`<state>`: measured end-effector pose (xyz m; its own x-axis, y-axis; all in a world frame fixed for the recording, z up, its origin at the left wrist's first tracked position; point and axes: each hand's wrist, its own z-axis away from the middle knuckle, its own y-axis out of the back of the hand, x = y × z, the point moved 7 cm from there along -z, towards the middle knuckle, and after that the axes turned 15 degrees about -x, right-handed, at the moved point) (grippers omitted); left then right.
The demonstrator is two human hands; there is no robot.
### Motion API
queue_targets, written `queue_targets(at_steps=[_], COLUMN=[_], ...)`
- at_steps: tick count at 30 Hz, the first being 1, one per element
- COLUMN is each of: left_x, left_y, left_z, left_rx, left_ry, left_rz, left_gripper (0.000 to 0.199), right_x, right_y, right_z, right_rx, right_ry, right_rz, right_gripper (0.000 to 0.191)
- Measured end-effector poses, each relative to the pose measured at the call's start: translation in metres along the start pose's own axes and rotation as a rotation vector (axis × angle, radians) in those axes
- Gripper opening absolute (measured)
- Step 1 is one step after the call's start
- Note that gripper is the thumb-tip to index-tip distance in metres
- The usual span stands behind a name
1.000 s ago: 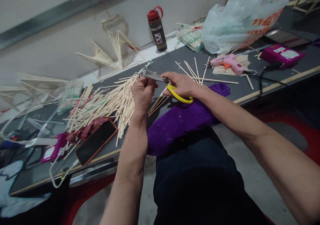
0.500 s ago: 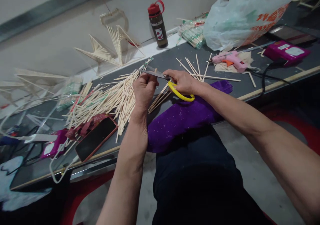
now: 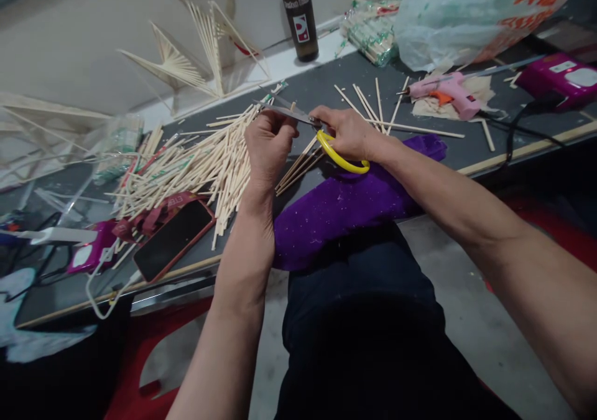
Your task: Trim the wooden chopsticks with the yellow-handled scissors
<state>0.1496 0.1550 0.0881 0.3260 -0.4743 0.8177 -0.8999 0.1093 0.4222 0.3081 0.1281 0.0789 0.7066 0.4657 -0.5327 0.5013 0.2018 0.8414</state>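
Observation:
My right hand (image 3: 347, 135) is closed on a pair of scissors with yellow handles (image 3: 342, 158). The scissor blades (image 3: 291, 114) point left, slightly apart, just above the fingers of my left hand (image 3: 269, 143). That hand is pinched closed on a thin wooden stick (image 3: 293, 106). Only a short end of it shows between the blades; the rest is hidden by my fingers. Beside and beneath my left hand spreads a heap of wooden sticks (image 3: 228, 158). A few more sticks (image 3: 301, 168) lie between my wrists, above a purple cloth (image 3: 326, 221).
A pink glue gun (image 3: 443, 93) rests on a crumpled cloth at right, near loose sticks (image 3: 373, 106). Behind stand a dark bottle (image 3: 301, 25), a plastic bag (image 3: 443, 22) and stick fan shapes (image 3: 205, 53). A phone (image 3: 175, 239) lies at the table's front edge (image 3: 186, 275).
The view has tilted down a little, so the table and bottle sit higher in the picture. Both hands keep nearly the same pose around the scissors and stick.

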Motion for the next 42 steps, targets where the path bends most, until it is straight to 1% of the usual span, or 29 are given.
queue_targets(at_steps=[4, 10, 14, 18, 22, 30, 34, 38, 42], left_x=[0.002, 0.014, 0.018, 0.022, 0.023, 0.019, 0.017, 0.015, 0.015], left_y=[0.001, 0.004, 0.003, 0.002, 0.001, 0.001, 0.0, 0.0, 0.001], left_z=[0.0, 0.005, 0.006, 0.009, 0.011, 0.011, 0.01, 0.01, 0.01], left_rx=[0.011, 0.003, -0.018, -0.045, -0.067, -0.049, -0.049, -0.059, -0.063], left_ry=[0.006, -0.018, -0.044, -0.053, -0.046, -0.048, -0.047, -0.027, -0.049], left_rz=[0.0, -0.075, -0.117, -0.161, -0.169, -0.163, -0.163, -0.162, -0.131], left_gripper=[0.015, 0.024, 0.029, 0.027, 0.028, 0.033, 0.033, 0.033, 0.034], right_x=[0.003, 0.004, 0.005, 0.004, 0.003, 0.002, 0.002, 0.002, 0.0], right_y=[-0.001, -0.003, -0.003, -0.004, -0.005, -0.005, -0.004, -0.004, -0.003], right_z=[-0.003, -0.006, -0.005, -0.002, -0.002, -0.003, -0.003, -0.003, -0.002], right_rx=[0.019, 0.023, 0.014, 0.002, 0.011, 0.019, 0.001, 0.001, 0.0], right_ry=[-0.005, 0.071, 0.07, 0.071, 0.069, 0.098, 0.082, 0.078, 0.085], right_rz=[0.023, 0.038, 0.031, 0.018, 0.001, -0.077, -0.103, -0.1, -0.097], right_gripper=[0.038, 0.062, 0.066, 0.066, 0.063, 0.048, 0.042, 0.04, 0.04])
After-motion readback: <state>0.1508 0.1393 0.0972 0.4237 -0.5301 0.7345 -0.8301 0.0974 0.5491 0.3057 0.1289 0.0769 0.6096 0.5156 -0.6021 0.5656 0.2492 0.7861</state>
